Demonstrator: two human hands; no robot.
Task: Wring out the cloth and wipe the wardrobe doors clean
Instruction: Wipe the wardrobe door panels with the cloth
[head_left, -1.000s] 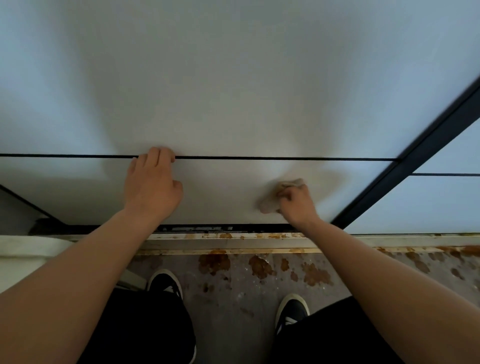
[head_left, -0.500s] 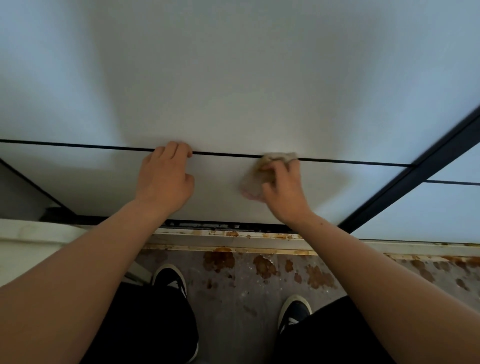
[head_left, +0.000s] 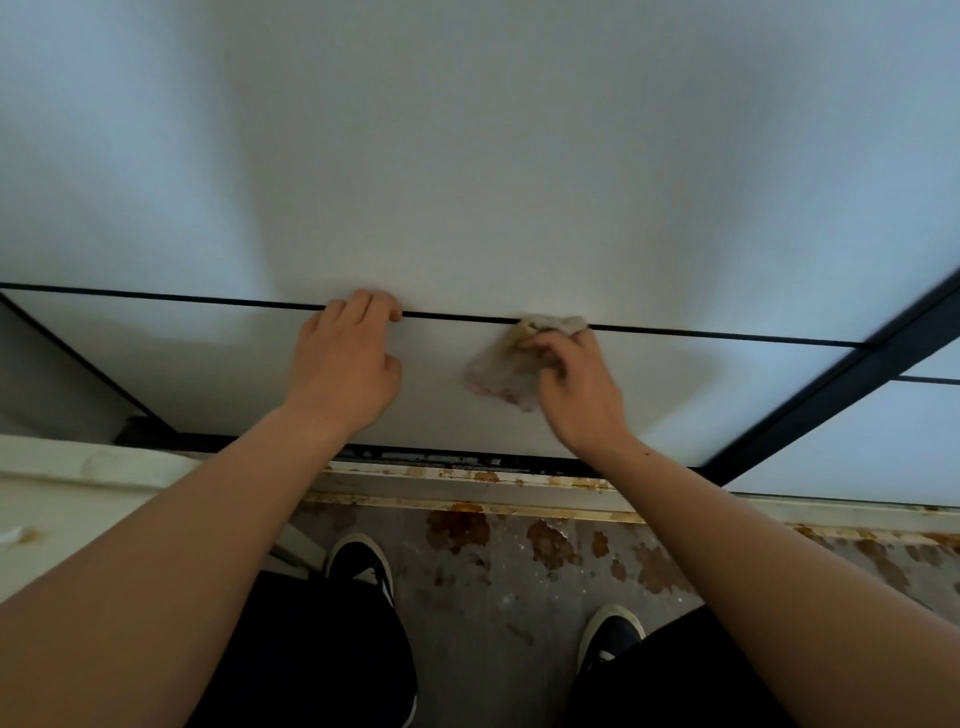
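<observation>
1. The right hand (head_left: 579, 400) has a closed grip on the cloth (head_left: 501, 371), fingers curled over its top, pressing it to the lower panel of the wardrobe door (head_left: 467, 182).
2. The cloth's upper edge touches the thin black line (head_left: 208, 300) across the door, and the rest spreads out to the left of that hand.
3. The left hand (head_left: 345, 369) holds nothing: palm against the door, fingers loosely bent, tips on the same line.
4. The right fingertips are blurred, and the cloth under the palm is hidden.
5. Dark trousers partly cover the shoes (head_left: 363, 564) on the stained floor (head_left: 493, 597).
</observation>
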